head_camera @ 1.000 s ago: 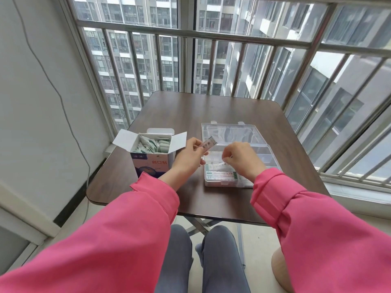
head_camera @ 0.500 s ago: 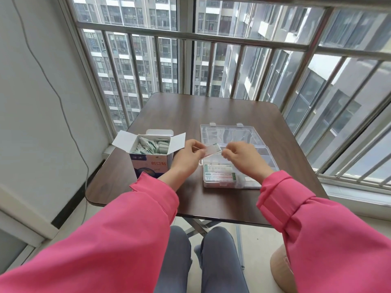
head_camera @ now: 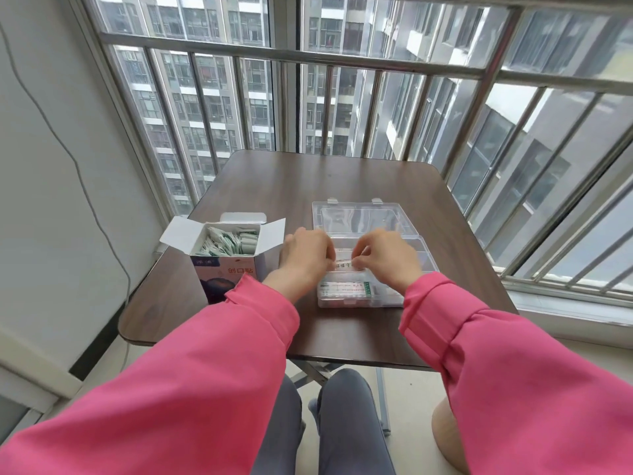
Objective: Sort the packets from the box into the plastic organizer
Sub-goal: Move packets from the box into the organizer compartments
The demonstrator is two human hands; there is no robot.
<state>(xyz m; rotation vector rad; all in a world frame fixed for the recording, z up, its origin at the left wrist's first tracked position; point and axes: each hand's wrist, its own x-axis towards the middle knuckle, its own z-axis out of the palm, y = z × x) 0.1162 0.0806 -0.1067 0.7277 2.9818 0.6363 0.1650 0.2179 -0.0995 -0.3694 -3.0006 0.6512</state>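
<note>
A single packet (head_camera: 343, 262) is being lowered into the plastic organizer (head_camera: 371, 255), so the step in hand is judged to be the placing of one packet in a compartment. The packet is pinched at its left end by the left hand (head_camera: 306, 254) and at its right end by the right hand (head_camera: 387, 256), the fingers of both being curled round it just above the tray. It is held roughly level, over a compartment at the middle of the organizer's left side; whether it touches the floor of that compartment cannot be told.

The next move is judged to call for the packet to be laid flat within the dividers and released by both hands, after which another would be fetched from the box (head_camera: 227, 255).

The organizer lies on the table (head_camera: 308, 180) to the right of the box, its clear lid (head_camera: 356, 216) folded back on the far side. In its near left compartment a small stack of packets (head_camera: 344, 289) with a green edge is seen; the right compartments are partly hidden by the right hand and their contents cannot be made out.

The box stands near the left edge of the table with its flaps open, and many white and green packets are seen inside, so much sorting is judged to remain.
</note>
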